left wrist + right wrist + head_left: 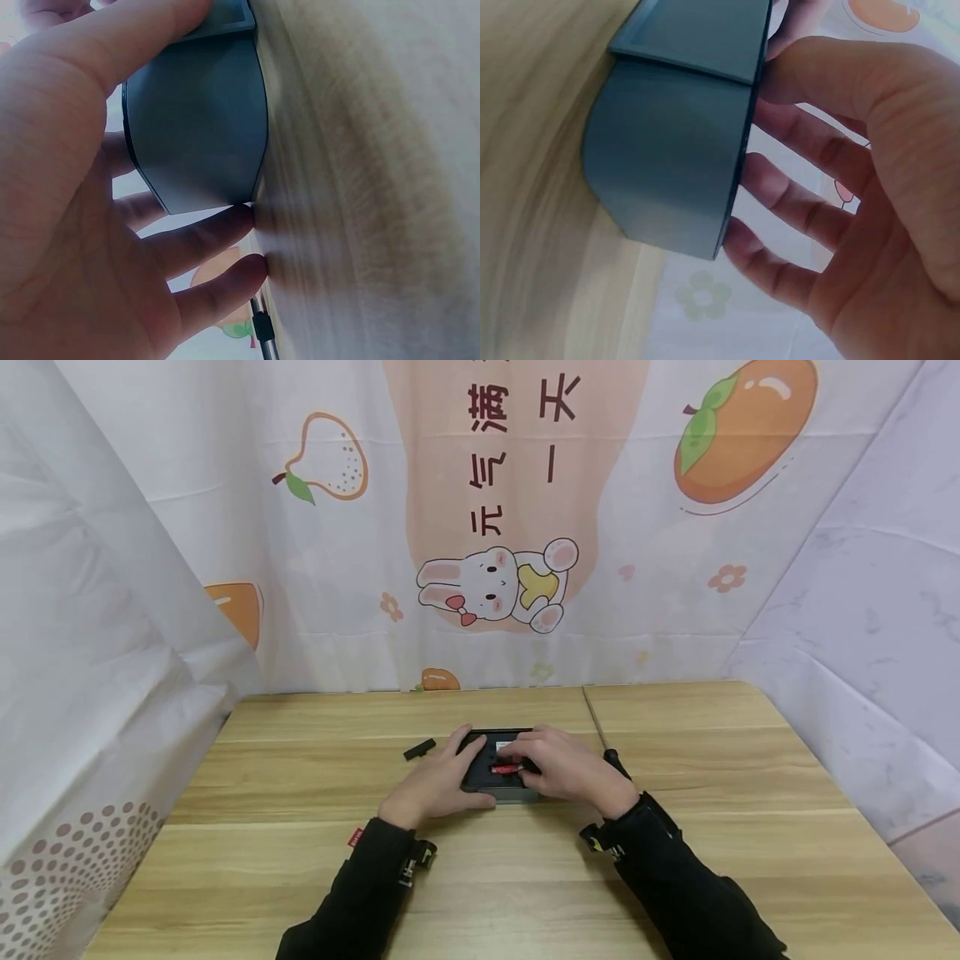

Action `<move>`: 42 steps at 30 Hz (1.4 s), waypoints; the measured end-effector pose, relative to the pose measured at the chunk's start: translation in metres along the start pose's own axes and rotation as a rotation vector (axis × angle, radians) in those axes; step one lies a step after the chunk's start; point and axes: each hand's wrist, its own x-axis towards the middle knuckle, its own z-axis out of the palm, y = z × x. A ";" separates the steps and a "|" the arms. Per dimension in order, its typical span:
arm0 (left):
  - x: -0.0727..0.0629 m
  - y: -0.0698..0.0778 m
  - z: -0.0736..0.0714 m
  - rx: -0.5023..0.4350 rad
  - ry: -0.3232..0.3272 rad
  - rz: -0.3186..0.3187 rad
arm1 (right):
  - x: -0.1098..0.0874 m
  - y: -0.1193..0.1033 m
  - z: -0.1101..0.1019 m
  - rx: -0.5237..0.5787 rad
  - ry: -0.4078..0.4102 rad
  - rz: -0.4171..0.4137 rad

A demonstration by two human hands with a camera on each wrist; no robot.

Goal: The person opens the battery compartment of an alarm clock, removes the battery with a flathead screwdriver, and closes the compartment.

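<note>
A dark grey box-shaped device (480, 777) lies on the table with its black back facing up. My left hand (435, 781) grips its left end, fingers at the far and left sides and thumb along the near side. Over the right part of the back is my right hand (562, 762), thumb and forefinger pinching a red battery (506, 769) at the black back. In the right wrist view, other fingertips (763, 176) rest at the edge of the device (667, 157); the battery is hidden there. The left wrist view shows the thumb (161, 26) across the device (199, 127).
A small black strip-like piece (419, 749) lies left of the device. To the right, a screwdriver (597, 718) with a long metal shaft points toward the table's back edge, its black handle partly behind the right forearm. A printed curtain (322, 568) hangs behind the wooden table (300, 793).
</note>
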 end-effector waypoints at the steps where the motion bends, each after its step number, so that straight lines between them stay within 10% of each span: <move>1: 0.000 0.001 0.000 -0.001 0.000 0.001 | 0.001 -0.001 -0.001 -0.004 -0.008 0.003; 19: 0.001 0.006 -0.005 -0.023 -0.005 0.007 | 0.031 -0.034 -0.021 -0.417 -0.257 0.032; 42: -0.002 0.001 -0.002 -0.046 -0.005 0.003 | 0.041 -0.025 -0.010 -0.332 -0.285 0.067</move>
